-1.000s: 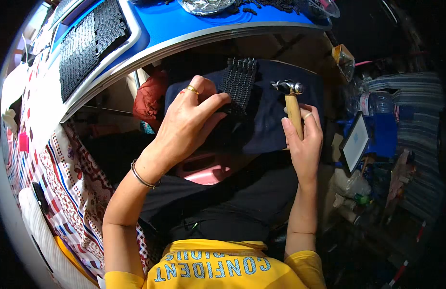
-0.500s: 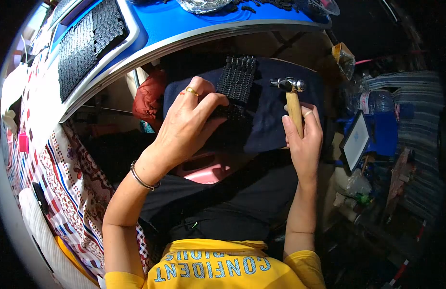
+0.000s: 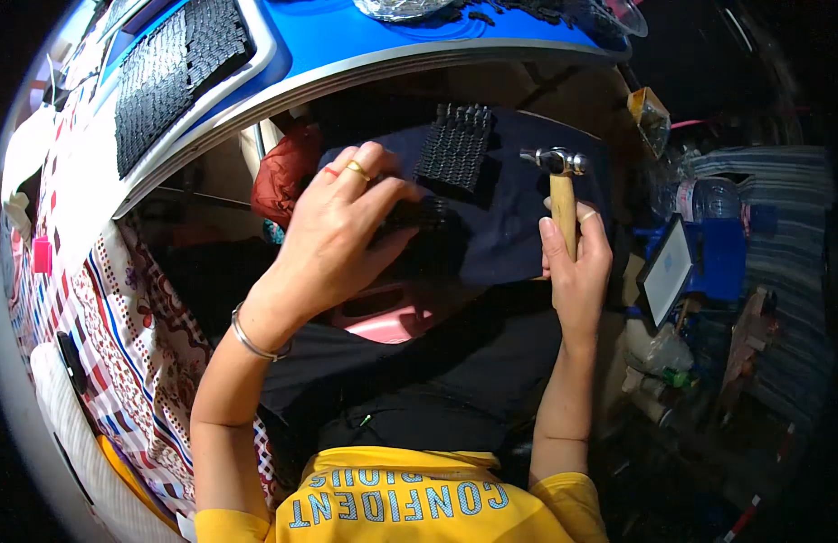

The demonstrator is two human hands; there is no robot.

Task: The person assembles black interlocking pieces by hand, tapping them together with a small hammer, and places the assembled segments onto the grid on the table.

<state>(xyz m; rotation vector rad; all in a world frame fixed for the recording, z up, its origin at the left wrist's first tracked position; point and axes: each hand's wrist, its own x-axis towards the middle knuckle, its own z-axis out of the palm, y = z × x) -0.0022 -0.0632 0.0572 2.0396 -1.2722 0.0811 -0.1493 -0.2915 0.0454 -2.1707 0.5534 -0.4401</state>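
Note:
My right hand (image 3: 576, 258) is wrapped round the wooden handle of a small hammer (image 3: 564, 208), whose metal head points up. On the dark blue cloth (image 3: 518, 217) lies a woven black link strip (image 3: 455, 149), left of the hammer head. My left hand (image 3: 347, 213) hovers over the cloth's left part, its fingers bent. Dark linked pieces (image 3: 423, 215) show beside its fingertips; whether the fingers hold them is hidden in shadow.
A blue table (image 3: 328, 27) at the top bears a larger black linked sheet (image 3: 179, 77) and a foil dish (image 3: 401, 7). Red cloth (image 3: 283, 176) hangs at the left. On the right are a framed panel (image 3: 668, 276) and a plastic bottle (image 3: 716, 197).
My left hand has shifted slightly left, away from the black strip, with its fingers blurred. More of the strip's lower end shows. The hammer stays in my right hand, slightly farther right.

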